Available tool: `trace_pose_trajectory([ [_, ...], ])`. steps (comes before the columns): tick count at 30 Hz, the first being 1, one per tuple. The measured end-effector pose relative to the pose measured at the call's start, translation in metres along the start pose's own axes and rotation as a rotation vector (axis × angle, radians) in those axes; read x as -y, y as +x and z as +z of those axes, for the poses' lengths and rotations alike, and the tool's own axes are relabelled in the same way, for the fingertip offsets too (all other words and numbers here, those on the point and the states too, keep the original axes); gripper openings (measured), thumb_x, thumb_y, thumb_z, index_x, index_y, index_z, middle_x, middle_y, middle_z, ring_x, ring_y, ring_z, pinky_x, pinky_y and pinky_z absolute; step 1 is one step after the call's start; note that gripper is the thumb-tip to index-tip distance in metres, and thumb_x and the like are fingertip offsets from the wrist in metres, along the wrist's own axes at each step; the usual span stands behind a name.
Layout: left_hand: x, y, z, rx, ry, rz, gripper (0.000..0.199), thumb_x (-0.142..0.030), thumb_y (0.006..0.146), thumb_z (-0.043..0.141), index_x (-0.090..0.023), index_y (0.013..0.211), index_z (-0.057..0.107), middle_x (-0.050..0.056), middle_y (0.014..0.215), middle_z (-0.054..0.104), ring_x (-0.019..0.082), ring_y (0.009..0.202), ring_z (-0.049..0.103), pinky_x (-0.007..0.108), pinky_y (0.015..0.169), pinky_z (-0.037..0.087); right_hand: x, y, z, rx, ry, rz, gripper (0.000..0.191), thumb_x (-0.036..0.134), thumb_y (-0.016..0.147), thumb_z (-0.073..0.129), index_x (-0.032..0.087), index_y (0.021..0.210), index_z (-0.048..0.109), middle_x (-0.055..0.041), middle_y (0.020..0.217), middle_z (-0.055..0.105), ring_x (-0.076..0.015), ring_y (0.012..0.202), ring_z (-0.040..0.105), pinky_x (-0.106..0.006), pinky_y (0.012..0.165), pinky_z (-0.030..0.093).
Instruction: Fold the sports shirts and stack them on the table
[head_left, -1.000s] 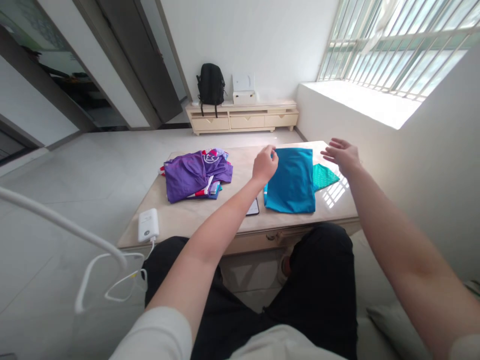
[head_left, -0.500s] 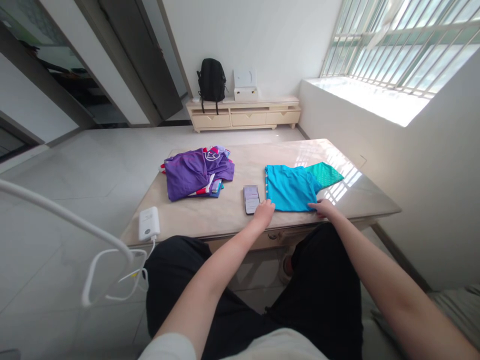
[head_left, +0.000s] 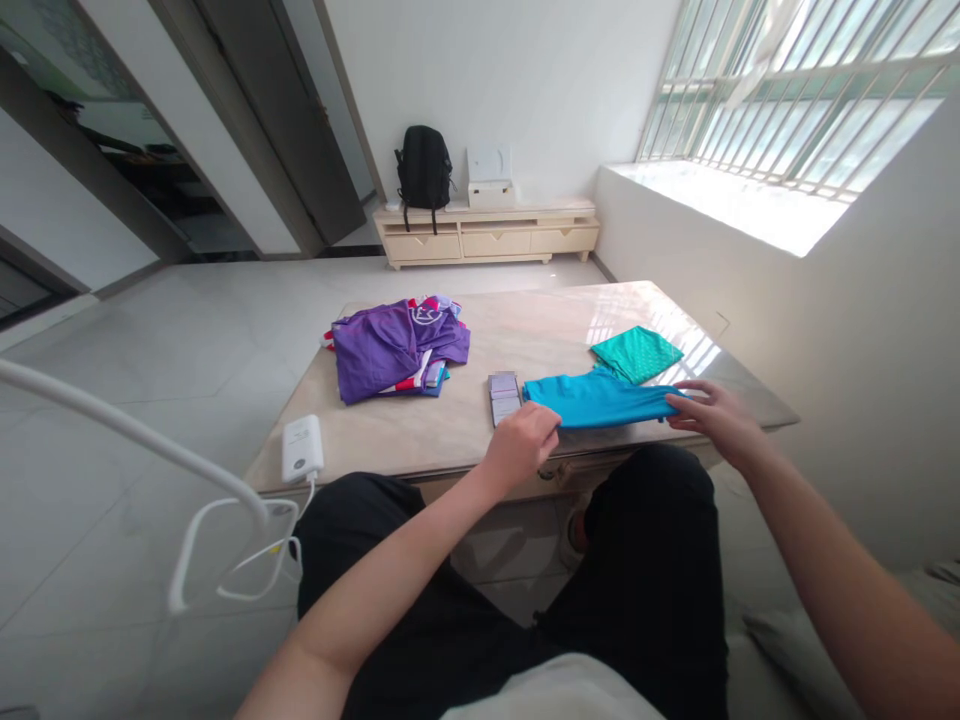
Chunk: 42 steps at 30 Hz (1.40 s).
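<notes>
- Blue cloth (head_left: 600,402), one: at the near edge of the surface (head_left: 525,325), stretched between both hands. Half a second ago it lay broad and flat; now a narrow band, its right end drawn farther right.
- Bearing on the work, as judged: cloth being doubled or reshaped, not yet settled.
- Green cloth (head_left: 643,352), one: behind the blue, right of centre; more of it uncovered than half a second ago. Blue cloth meets its near edge.
- Left hand (head_left: 519,442): fingers curled closed, grasping the blue cloth's near left corner.
- Right hand (head_left: 709,418): fingers long and loosely parted, the cloth's right end apparently pinched at the tips.
- Phone (head_left: 504,398), one: flat, just beside the blue cloth's left end.
- Purple garment (head_left: 375,355), one: atop a pile, well apart at left; unmoved.
</notes>
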<state>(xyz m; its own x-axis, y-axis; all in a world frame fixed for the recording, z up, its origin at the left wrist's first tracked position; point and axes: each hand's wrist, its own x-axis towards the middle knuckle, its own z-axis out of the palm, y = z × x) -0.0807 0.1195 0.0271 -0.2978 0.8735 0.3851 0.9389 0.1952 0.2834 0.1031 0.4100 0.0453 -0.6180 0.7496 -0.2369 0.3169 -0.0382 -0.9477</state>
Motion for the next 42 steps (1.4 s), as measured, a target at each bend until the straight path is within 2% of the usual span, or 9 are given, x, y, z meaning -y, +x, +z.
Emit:
trace_pose_trajectory([
  [3,-0.015,0.002,-0.047,-0.268,-0.211,-0.017,0.013,-0.018,0.094,0.058,-0.023,0.102,0.066,0.004,0.097,0.072,0.020,0.097,0.066,0.033,0.091,0.053,0.036,-0.036,-0.022,0.006,0.000,-0.148,0.049,0.041,0.071,0.088,0.028,0.115,0.070,-0.0047,0.084,0.075,-0.0208,0.066,0.072,-0.028,0.061,0.065],
  [6,-0.016,0.016,-0.077,-0.278,-0.387,-0.102,0.013,-0.021,0.090,0.064,-0.025,0.100,0.070,0.000,0.086,0.073,0.015,0.074,0.067,0.028,0.076,0.055,0.062,-0.050,-0.031,0.017,0.015,-0.162,0.035,0.041,0.071,0.087,0.025,0.100,0.076,-0.0062,0.084,0.075,-0.0191,0.065,0.070,-0.026,0.060,0.063],
  [12,0.013,0.085,-0.095,-0.250,-0.697,-0.188,0.010,-0.020,0.087,0.067,-0.017,0.095,0.070,0.001,0.084,0.073,0.010,0.053,0.066,0.019,0.049,0.049,0.104,-0.006,-0.015,0.065,0.091,-0.114,0.020,0.029,0.076,0.083,0.022,0.093,0.075,-0.0060,0.084,0.073,-0.0188,0.072,0.069,-0.029,0.068,0.062],
  [18,0.008,0.142,-0.126,-0.525,-0.612,-0.043,0.013,-0.018,0.092,0.064,-0.017,0.104,0.069,0.001,0.089,0.074,0.012,0.073,0.071,0.019,0.062,0.056,0.159,0.029,-0.019,-0.016,0.218,-0.492,0.026,0.039,0.082,0.081,0.032,0.105,0.070,-0.0004,0.097,0.074,-0.0208,0.090,0.070,-0.041,0.097,0.059],
  [22,0.004,0.127,-0.097,-0.489,-0.396,0.078,0.017,-0.017,0.094,0.061,-0.021,0.107,0.071,0.002,0.104,0.075,0.012,0.082,0.069,0.023,0.076,0.056,0.138,0.038,-0.029,-0.048,0.157,-0.504,0.031,0.041,0.084,0.079,0.033,0.113,0.072,-0.0012,0.099,0.074,-0.0212,0.090,0.072,-0.040,0.093,0.062],
  [31,0.003,0.019,0.056,0.034,-0.365,-0.178,0.020,-0.014,0.092,0.061,-0.023,0.104,0.075,0.002,0.107,0.077,0.020,0.098,0.072,0.027,0.086,0.055,-0.027,0.030,-0.012,-0.036,-0.065,0.115,0.029,0.014,0.077,0.081,0.010,0.105,0.076,-0.0086,0.067,0.072,-0.0168,0.054,0.068,-0.024,0.049,0.058],
  [34,0.003,0.009,0.068,0.074,-0.408,-0.217,0.016,-0.014,0.088,0.066,-0.023,0.096,0.076,0.000,0.097,0.079,0.017,0.086,0.073,0.024,0.078,0.055,-0.046,0.029,-0.014,-0.008,-0.089,0.198,0.023,0.014,0.075,0.083,0.009,0.097,0.078,-0.0094,0.064,0.070,-0.0151,0.049,0.064,-0.020,0.043,0.054],
  [38,0.027,0.049,0.058,0.033,-0.420,-0.335,0.018,-0.015,0.091,0.060,-0.020,0.102,0.073,0.000,0.086,0.077,0.015,0.074,0.073,0.023,0.074,0.056,-0.025,0.054,-0.003,-0.038,-0.011,0.143,0.025,0.020,0.083,0.077,0.012,0.106,0.074,-0.0094,0.079,0.074,-0.0146,0.061,0.069,-0.022,0.055,0.060],
  [42,0.053,0.100,0.042,-0.103,-0.342,-0.444,0.030,-0.014,0.094,0.054,-0.016,0.122,0.064,0.011,0.121,0.070,0.017,0.083,0.073,0.030,0.084,0.057,0.002,0.087,0.030,-0.084,0.068,-0.013,0.049,0.024,0.088,0.072,0.022,0.135,0.060,-0.0068,0.109,0.075,-0.0148,0.083,0.074,-0.024,0.070,0.062],
])
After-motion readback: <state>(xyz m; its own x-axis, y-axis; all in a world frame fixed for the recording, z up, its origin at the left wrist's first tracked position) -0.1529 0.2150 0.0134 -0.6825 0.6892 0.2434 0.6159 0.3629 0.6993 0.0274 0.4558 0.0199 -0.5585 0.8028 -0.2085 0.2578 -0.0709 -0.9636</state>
